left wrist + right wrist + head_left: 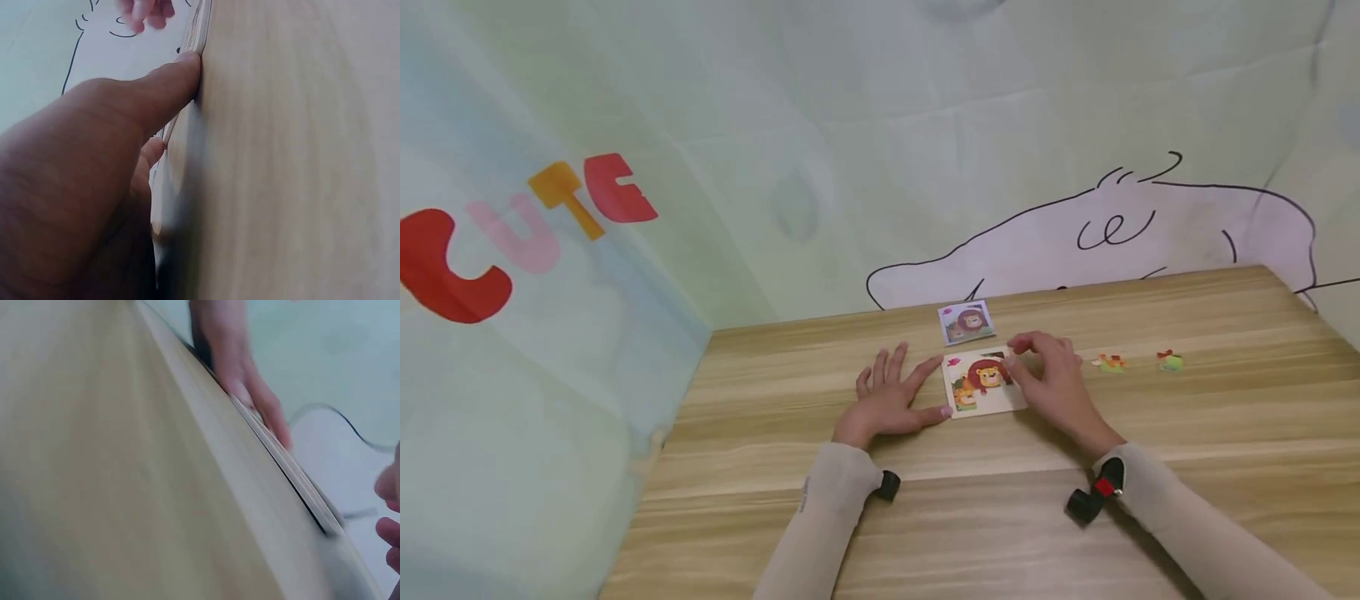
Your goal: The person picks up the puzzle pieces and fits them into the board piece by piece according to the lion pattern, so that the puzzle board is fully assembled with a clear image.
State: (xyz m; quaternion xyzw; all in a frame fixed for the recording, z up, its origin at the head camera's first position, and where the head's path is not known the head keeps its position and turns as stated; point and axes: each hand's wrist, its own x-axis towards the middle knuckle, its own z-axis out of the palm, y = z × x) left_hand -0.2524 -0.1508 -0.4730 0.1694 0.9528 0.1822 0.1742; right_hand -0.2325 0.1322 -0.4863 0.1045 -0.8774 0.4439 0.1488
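A small wooden jigsaw puzzle board (984,399) with a lion picture lies on the table in the head view. Fingers spread, my left hand (887,406) rests beside it, thumb and index finger touching its left edge. In the left wrist view the left thumb (169,84) presses against the board's side. Over the board's right side is my right hand (1054,385), its fingers loosely bent. No piece shows between its fingertips in the wrist views. Two loose puzzle pieces, an orange-and-green one (1111,363) and a green-and-red one (1170,361), lie to the right.
A square picture card (966,323) with the same lion lies just behind the board. The wooden table (760,417) meets a printed cloth backdrop (820,167) at its back and left edges. Dark wrist cameras (888,486) sit at both cuffs.
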